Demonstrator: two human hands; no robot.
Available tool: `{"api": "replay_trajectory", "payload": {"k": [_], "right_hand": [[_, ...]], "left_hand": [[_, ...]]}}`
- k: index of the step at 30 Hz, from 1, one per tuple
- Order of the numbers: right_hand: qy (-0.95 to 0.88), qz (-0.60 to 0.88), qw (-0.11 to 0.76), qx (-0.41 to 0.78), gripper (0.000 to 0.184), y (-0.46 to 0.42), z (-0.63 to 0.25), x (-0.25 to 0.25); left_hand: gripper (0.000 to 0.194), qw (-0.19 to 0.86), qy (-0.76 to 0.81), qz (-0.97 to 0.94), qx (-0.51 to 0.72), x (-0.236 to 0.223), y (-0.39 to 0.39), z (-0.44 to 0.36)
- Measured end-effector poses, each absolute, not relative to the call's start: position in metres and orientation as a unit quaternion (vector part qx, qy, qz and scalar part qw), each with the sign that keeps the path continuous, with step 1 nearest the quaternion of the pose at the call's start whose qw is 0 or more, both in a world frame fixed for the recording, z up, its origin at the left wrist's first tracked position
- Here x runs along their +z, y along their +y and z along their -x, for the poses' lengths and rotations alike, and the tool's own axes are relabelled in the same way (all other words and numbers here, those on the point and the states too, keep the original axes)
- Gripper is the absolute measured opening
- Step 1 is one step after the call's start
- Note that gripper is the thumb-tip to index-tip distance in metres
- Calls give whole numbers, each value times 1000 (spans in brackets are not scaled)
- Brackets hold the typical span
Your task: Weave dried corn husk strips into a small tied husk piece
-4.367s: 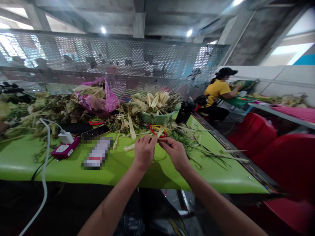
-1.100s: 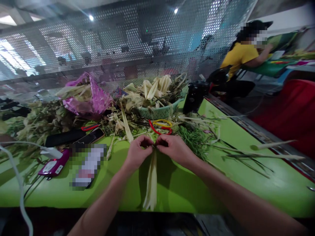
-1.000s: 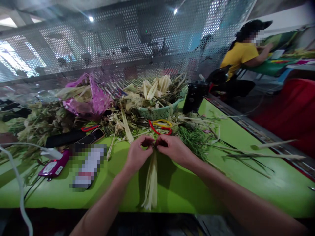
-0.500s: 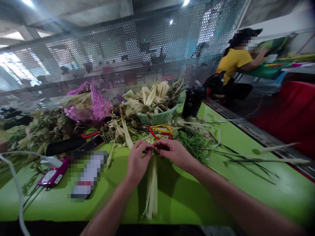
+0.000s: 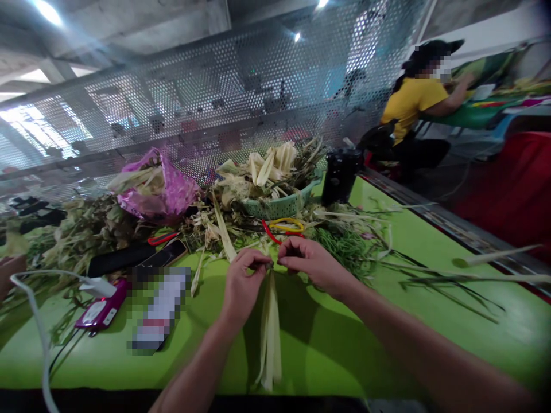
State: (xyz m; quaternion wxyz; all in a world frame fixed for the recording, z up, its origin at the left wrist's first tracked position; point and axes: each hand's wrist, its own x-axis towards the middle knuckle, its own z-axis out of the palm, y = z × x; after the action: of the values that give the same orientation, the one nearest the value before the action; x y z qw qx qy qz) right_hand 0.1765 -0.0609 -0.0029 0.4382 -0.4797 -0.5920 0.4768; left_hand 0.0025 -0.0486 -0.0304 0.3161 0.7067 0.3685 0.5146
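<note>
Pale corn husk strips (image 5: pixel 270 338) hang down in a bundle over the green tabletop, gathered at a small dark knot at the top. My left hand (image 5: pixel 245 281) pinches the bundle at this knot with thumb and fingertips. Just to the right, my right hand (image 5: pixel 312 264) has thumb and forefinger closed together, a small gap away from the knot. Whatever lies between those right fingertips is too small to make out. Beyond my hands lie red-and-yellow-handled scissors (image 5: pixel 287 225), and a long loose husk (image 5: pixel 222 229) rests to the left.
A green basket (image 5: pixel 279 207) heaped with husks stands behind, beside a black container (image 5: pixel 342 178) and a pink plastic bag (image 5: pixel 178 189). Phones (image 5: pixel 161 258), a purple power bank (image 5: pixel 103 307) and a white cable lie left. Green fibres (image 5: pixel 344 249) and stalks lie right. A person in yellow (image 5: pixel 415 103) sits beyond.
My right hand has moved slightly away to the right from the knot, opening a gap between the hands. My left hand keeps its pinch on the husk bundle.
</note>
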Motion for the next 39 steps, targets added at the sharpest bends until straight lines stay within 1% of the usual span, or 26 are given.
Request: {"api": "replay_trajectory", "payload": {"k": [4, 6, 9, 12, 15, 19, 21, 23, 25, 27, 30, 32, 34, 36, 39], "right_hand": [[-641, 487, 414, 425, 12, -61, -174, -9], [-656, 498, 414, 387, 11, -61, -174, -10], [-650, 506, 446, 352, 5, -62, -177, -8], [-631, 490, 467, 379, 5, -62, -179, -8], [-644, 481, 433, 409, 12, -61, -178, -9], [-653, 503, 394, 406, 12, -62, -175, -6], [-641, 509, 391, 420, 11, -63, -175, -3], [-640, 518, 381, 420, 7, -63, -176, 0], [-653, 534, 359, 399, 3, -62, -178, 1], [-671, 549, 334, 369, 5, -60, -181, -2], [-686, 557, 315, 345, 6, -56, -185, -8], [-680, 552, 326, 356, 4, -55, -186, -10], [-656, 541, 358, 385, 3, -56, -185, -8], [-616, 517, 401, 438, 5, -58, -183, -3], [-545, 442, 469, 537, 11, -63, -179, 3]], "left_hand": [[10, 312, 357, -714, 515, -31, -49, -3], [12, 312, 355, -716, 513, -31, -49, -4], [14, 315, 365, -711, 511, -30, -49, -4], [15, 316, 373, -707, 510, -30, -49, -4], [14, 305, 372, -709, 515, -30, -48, -4], [13, 312, 367, -710, 513, -29, -49, -2], [10, 345, 375, -698, 503, -28, -49, 0], [8, 399, 386, -667, 497, -26, -50, 2], [9, 464, 390, -619, 499, -25, -51, 4], [10, 517, 385, -570, 510, -24, -51, 4], [11, 565, 366, -531, 514, -21, -53, 3], [12, 590, 348, -527, 503, -19, -54, 2], [15, 606, 338, -523, 494, -18, -55, 2], [17, 611, 340, -516, 495, -17, -55, 1], [19, 612, 346, -509, 496, -17, -54, 1]]}}
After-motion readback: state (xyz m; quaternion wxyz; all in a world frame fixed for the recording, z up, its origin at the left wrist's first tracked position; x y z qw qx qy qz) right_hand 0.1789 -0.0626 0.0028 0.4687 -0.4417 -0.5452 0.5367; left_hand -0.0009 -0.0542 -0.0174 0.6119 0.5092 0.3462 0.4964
